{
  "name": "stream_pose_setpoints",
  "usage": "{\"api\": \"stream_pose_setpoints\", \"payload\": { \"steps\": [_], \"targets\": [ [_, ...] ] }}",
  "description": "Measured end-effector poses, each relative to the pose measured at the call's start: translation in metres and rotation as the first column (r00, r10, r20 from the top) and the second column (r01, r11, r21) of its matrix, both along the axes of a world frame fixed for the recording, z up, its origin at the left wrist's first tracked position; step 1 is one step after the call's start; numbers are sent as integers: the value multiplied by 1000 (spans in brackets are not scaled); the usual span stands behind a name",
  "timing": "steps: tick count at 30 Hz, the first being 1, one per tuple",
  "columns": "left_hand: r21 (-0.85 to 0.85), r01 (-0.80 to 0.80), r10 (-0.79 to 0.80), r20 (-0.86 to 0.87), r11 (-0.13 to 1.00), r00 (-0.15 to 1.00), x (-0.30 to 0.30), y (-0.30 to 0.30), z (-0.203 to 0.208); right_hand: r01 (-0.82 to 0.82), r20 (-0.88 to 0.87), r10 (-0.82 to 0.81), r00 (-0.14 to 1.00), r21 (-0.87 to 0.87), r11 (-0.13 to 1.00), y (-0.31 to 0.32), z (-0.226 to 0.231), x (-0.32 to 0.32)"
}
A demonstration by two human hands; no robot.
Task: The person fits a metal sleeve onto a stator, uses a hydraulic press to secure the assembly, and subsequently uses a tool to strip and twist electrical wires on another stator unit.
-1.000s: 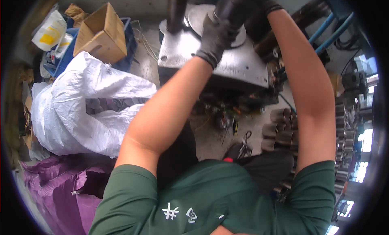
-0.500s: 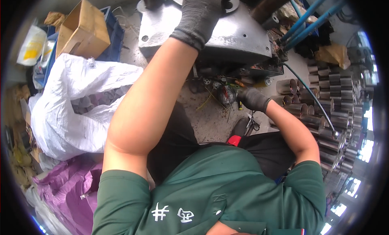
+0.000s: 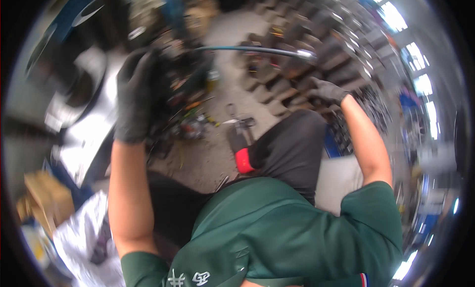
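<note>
My left hand, in a dark grey glove, is raised at the right edge of the grey metal machine block. Its fingers look stretched and apart, though motion smears them, and I see nothing held. On the right, my right hand, gloved alike, reaches out over the rows of shiny metal tubes. The fingers point toward the tubes, slightly apart, and nothing shows in them. Whether they touch a tube is too blurred to tell.
A thin dark rod with a bright tip sticks out toward the tubes. Assorted tools and scraps lie on the floor by the machine. At lower left are a cardboard box and a white sack. Small metal parts fill a container right of my right hand.
The view has swung right. My left hand has come away from the machine's top to its edge. My right hand has moved from the floor clutter up to the tubes.
</note>
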State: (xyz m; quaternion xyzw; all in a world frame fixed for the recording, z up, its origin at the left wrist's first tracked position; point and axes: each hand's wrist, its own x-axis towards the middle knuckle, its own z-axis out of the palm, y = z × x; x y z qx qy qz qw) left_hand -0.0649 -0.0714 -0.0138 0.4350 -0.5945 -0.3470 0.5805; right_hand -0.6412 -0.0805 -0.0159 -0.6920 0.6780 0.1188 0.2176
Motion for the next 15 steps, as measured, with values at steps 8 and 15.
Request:
{"api": "stream_pose_setpoints", "payload": {
  "steps": [8,15],
  "targets": [
    [152,299,-335,417,942,845,-80,12,-47,385,-28,-392,920,-134,913,260,61,-76],
    [486,332,-579,551,808,602,-111,17,-135,289,-4,-395,919,-676,678,405,53,-49]
  ]
}}
